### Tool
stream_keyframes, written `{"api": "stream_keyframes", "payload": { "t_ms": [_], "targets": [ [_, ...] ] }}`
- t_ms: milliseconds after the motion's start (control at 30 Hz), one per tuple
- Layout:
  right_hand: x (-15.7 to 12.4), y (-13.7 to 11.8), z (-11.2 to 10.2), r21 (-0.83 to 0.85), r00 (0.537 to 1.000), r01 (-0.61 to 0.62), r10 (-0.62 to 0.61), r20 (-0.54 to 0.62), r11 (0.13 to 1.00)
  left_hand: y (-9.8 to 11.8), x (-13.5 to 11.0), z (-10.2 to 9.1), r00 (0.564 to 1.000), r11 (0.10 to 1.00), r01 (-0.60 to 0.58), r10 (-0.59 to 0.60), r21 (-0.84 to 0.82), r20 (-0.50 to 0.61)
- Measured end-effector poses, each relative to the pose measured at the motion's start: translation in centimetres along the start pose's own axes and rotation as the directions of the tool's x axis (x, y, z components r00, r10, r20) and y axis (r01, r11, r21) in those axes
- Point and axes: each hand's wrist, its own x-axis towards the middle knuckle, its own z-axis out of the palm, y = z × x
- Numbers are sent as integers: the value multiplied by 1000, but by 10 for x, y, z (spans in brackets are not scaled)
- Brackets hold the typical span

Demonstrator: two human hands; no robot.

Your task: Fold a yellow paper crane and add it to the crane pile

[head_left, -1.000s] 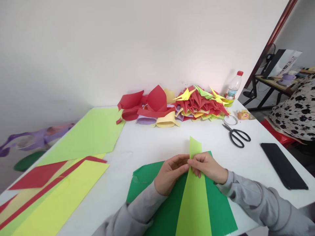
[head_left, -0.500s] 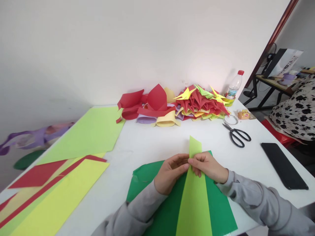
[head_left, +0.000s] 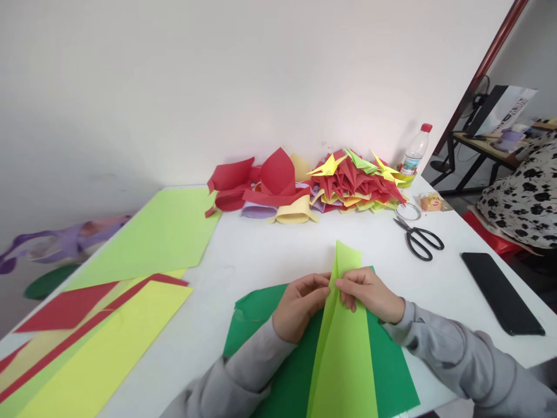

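Note:
A folded strip of light green paper [head_left: 350,348] stands over a dark green sheet [head_left: 394,371] on the table. My left hand [head_left: 300,305] pinches the strip's left edge near its upper part. On the strip's right face, my right hand [head_left: 368,293] is closed, thumb and forefinger gripping the paper. The two layers of the strip are slightly apart along the left side, with a narrow gap between them. My left fingertips are partly hidden behind the paper.
Coloured paper sheets [head_left: 122,337] and a large light green sheet [head_left: 161,238] lie left. Paper shapes [head_left: 278,177] and folded stars [head_left: 352,180] line the wall. Scissors [head_left: 418,237], a bottle [head_left: 415,152], a wrapped snack [head_left: 430,202] and a black phone-like slab [head_left: 500,293] are right.
The light green strip has opened a little along its left edge, so both layers now show. Its top has shifted slightly right. My hands have barely moved.

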Motion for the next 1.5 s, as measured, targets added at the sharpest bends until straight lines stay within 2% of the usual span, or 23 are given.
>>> {"api": "stream_keyframes", "payload": {
  "t_ms": [200, 467, 633, 867, 1033, 1133, 1233, 1400, 1500],
  "targets": [
    [-2, -8, -5, 14, 999, 18, -18, -33, 1000, 4, 2, -1, 998, 1000, -6, 5, -19, -66],
    [3, -11, -22, 27, 975, 79, -72, -209, 997, 22, 1, -8, 965, 994, -87, 67, -67, -254],
    [12, -4, -38, 37, 928, 140, -118, -353, 989, 35, 0, -12, 943, 990, -136, 118, -38, -312],
    [23, 0, -71, -164, 902, -8, -63, -427, 986, 45, 8, -31, 891, 984, -122, 167, 132, -422],
    [23, 2, -77, -406, 885, -83, -120, -450, 910, 41, 15, -42, 855, 948, -81, 225, 307, -468],
    [21, 3, -75, -567, 874, -118, -185, -449, 816, 39, 17, -49, 842, 875, -7, 266, 484, -470],
    [18, 1, -72, -681, 873, -167, -214, -438, 713, 43, 16, -56, 842, 745, 61, 320, 665, -435],
    [16, -3, -67, -771, 888, -214, -209, -409, 600, 51, 15, -61, 881, 485, 133, 342, 864, -328],
    [15, -5, -66, -794, 892, -229, -205, -403, 563, 49, 15, -59, 893, 371, 164, 338, 914, -298]
  ]
}}
